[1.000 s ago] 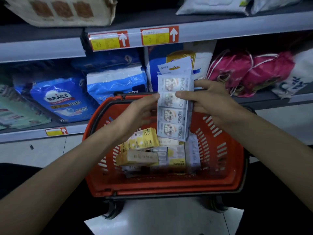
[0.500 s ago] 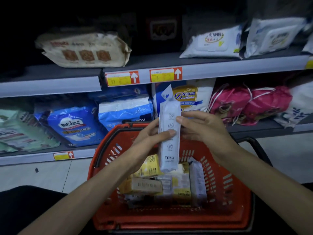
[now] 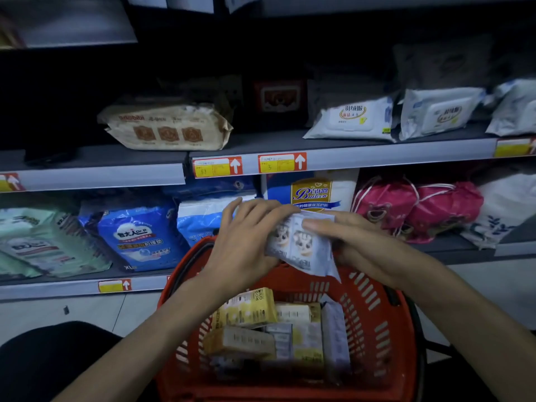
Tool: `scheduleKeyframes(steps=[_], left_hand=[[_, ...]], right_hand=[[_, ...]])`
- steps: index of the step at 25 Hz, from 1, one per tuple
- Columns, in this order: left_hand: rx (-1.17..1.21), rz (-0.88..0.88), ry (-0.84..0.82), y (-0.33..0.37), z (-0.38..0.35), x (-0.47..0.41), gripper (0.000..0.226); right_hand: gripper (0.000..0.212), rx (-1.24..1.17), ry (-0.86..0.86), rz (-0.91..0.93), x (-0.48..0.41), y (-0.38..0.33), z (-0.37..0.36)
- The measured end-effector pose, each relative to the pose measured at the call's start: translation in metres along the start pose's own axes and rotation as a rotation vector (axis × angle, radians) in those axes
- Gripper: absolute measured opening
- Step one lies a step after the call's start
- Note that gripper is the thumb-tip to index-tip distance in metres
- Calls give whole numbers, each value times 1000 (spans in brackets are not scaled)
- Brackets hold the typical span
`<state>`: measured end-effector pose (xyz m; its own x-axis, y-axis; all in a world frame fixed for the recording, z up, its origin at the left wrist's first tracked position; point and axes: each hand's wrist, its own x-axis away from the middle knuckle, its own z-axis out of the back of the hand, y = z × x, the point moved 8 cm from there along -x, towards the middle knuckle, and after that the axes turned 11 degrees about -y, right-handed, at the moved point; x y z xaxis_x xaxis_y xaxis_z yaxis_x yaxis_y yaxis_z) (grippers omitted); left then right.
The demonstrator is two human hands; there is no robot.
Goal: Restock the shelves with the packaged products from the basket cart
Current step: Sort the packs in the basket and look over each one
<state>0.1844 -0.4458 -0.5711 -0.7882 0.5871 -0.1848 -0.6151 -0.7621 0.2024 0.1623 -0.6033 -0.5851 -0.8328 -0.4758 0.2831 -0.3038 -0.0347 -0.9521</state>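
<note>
Starting far left: a pale green soft plastic pack (image 3: 29, 242) lies on the lower grey metal shelf (image 3: 58, 288), and just right of it leans a blue plastic pack with white lettering (image 3: 136, 239). Up on the middle grey shelf (image 3: 391, 158) sits a beige wrapped pack with three brown emblems (image 3: 165, 126).

Into the centre now. The left hand (image 3: 246, 242) has its fingers curled over the top left edge of a pale grey plastic multipack printed with cartoon faces (image 3: 301, 245), gripping it. That multipack is up in the air, tilted, above the far rim of the red slotted plastic basket (image 3: 371, 314) and in front of the lower shelf. The right hand (image 3: 356, 242) clasps its right side, thumb laid across the printed face, fingers tucked behind.

Down in the basket, yellow and white packaged products (image 3: 246, 310) lie stacked together. Further right, two pink drawstring bags (image 3: 406, 207) slump on the lower shelf, with white wipes packs (image 3: 351, 117) above them.
</note>
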Motion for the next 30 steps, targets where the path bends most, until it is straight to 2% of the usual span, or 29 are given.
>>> scheduleKeyframes(steps=[3,6,8,14,18,22,25,28,30], left_hand=[[-100,-38,41,10,16,-1,79],[-145,-42,67,25,37,-2,89],[-138,-24,151,34,59,-2,97],[-12,5,475,49,130,1,76],[156,-40,501,68,157,-19,65],[356,-120,505,91,191,-41,63],[448,-113,565,88,223,-60,66],[668,2,531,58,241,-81,67],[787,116,454,34,238,-89,60]], right_hand=[[39,143,44,39,17,-14,-6],[40,139,137,134,35,-27,-5],[41,143,142,237,48,-43,-4],[49,49,343,510,93,-93,7],[37,58,570,753,115,-138,1],[31,149,708,931,114,-201,-6],[38,304,801,1021,95,-262,-11],[47,439,845,1022,47,-318,-18],[48,716,859,785,-2,-340,-19]])
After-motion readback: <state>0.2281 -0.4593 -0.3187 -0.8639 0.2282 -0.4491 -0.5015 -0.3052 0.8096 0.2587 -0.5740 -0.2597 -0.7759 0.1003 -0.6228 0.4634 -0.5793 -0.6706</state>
